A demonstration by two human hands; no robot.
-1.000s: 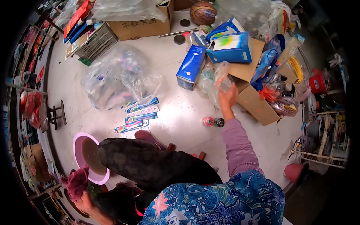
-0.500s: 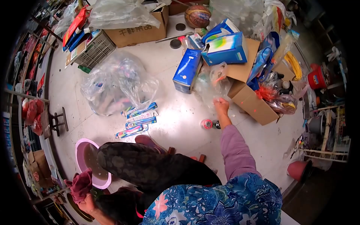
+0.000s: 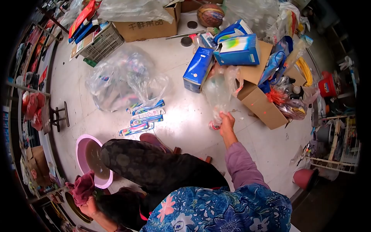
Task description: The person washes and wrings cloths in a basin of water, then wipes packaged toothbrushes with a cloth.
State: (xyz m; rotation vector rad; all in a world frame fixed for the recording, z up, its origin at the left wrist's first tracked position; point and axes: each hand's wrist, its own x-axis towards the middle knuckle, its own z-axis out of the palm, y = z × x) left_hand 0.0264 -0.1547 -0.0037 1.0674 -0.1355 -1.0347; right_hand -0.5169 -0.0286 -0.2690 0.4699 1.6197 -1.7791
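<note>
At the lower left, my left hand is closed around a crumpled maroon cloth, beside a pink basin of murky water. My right hand reaches forward over the floor, its fingers closed on the near end of a clear plastic bag. The bag stretches away toward a blue box. A small red-topped item shows partly behind the bag and hand. Several packaged toothbrushes lie on the floor left of centre, by a large clear bag of mixed items.
An open cardboard box with mixed goods stands at the right. Toward the back are another cardboard box, a basketball and a grey crate. Shelves line the left side; a red pot sits at the lower right.
My right hand has drawn the clear bag toward me, and the bag now stretches out and covers part of the red-topped item. My left hand still holds the cloth. The view has shifted slightly.
</note>
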